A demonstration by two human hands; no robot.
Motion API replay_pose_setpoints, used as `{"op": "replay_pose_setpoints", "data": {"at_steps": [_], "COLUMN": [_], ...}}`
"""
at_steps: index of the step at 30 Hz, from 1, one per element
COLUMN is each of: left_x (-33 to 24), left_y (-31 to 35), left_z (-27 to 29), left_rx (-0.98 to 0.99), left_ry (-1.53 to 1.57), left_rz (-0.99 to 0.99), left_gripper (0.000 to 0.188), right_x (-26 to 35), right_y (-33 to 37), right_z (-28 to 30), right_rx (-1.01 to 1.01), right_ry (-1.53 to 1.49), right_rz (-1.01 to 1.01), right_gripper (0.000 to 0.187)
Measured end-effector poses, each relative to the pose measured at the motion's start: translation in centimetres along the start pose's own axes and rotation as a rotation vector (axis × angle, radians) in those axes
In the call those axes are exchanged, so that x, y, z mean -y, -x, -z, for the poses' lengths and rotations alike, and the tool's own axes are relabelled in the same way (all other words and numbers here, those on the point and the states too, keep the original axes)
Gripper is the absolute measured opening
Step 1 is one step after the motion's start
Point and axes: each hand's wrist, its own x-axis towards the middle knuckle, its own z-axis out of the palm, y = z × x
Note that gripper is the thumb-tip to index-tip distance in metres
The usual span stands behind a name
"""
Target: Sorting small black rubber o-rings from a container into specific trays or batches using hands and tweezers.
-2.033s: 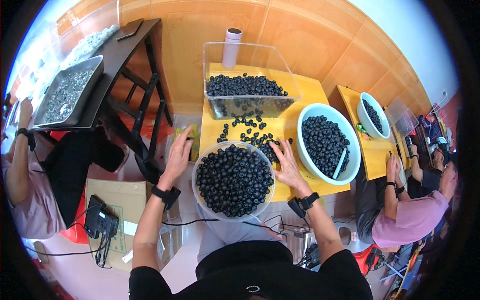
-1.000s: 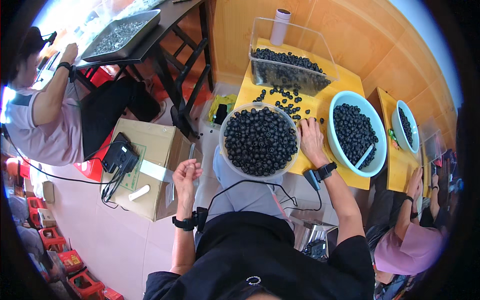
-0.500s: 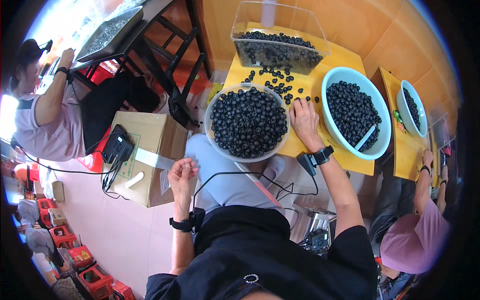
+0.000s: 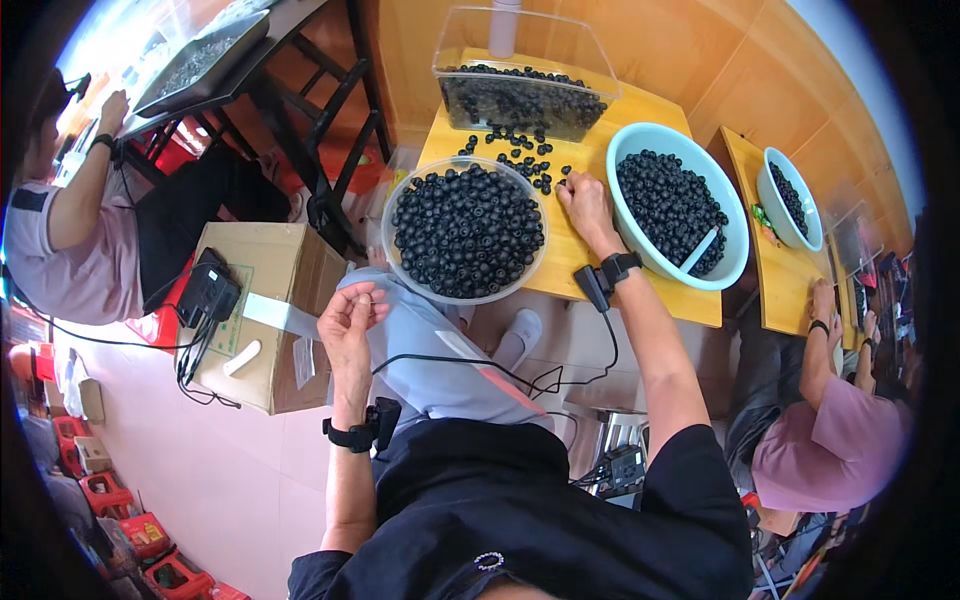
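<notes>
My right hand (image 4: 588, 212) rests on the yellow table with its fingers curled together, the tips closed at a black bead (image 4: 562, 184) beside the scattered ones. My left hand (image 4: 349, 318) hovers palm up over my left thigh. Its thumb and fingers are pinched together, and whatever is between them is too small to make out. A round clear tub (image 4: 389, 262) heaped with round black beads (image 4: 468, 230) stands between my hands, at the table's near left edge. Loose black beads (image 4: 517, 150) lie behind it. To the right of my right hand is a light-blue basin (image 4: 738, 262) of black beads.
A clear rectangular bin (image 4: 530, 122) of beads stands at the back. A pale stick (image 4: 700, 250) lies in the basin. A cardboard box (image 4: 270, 325) with a black device (image 4: 208, 292) stands left. Cables (image 4: 450, 358) cross my lap. Co-workers sit left and right.
The view has shifted, so the table appears further left. My left hand has turned its palm more upward. My right hand's fingers have curled in more tightly at the loose beads.
</notes>
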Motion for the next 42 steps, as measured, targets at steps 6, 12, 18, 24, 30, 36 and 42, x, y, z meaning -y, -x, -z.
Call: {"op": "replay_pose_setpoints", "data": {"at_steps": [6,12,18,24,30,36,42], "left_x": [0.4,-0.9,2.2,-0.5,-1.1,-0.9,-1.3], "left_y": [0.3,-1.6,-6.9,-8.2,-9.0,-10.9,-11.9], "left_z": [-0.2,-1.1,-0.8,-2.9,-2.4,-2.1,-2.6], "left_rx": [0.013,-0.042,0.003,0.255,0.347,0.483,0.541], "left_ry": [0.036,0.024,-0.652,-0.784,-0.402,-0.287,-0.436], "left_rz": [0.007,-0.101,-0.357,-0.045,0.206,0.408,0.385], "left_gripper": [0.017,0.027,0.036,0.039,0.047,0.041,0.037], "right_x": [0.7,3.2,10.4,15.7,18.0,14.9,3.7], "right_y": [-1.5,-1.8,-2.1,-1.9,-1.4,-2.0,-1.7], "right_z": [0.1,1.3,2.1,-0.5,1.4,3.6,4.3], "right_rx": [-0.032,-0.010,0.013,0.110,0.388,0.255,-0.014], "right_ry": [-0.245,-0.433,-0.540,-0.514,-0.782,-0.517,-0.217], "right_rz": [-0.221,-0.263,-0.115,0.065,-0.093,-0.071,-0.009], "right_gripper": [0.021,0.028,0.027,0.034,0.035,0.027,0.027]}}
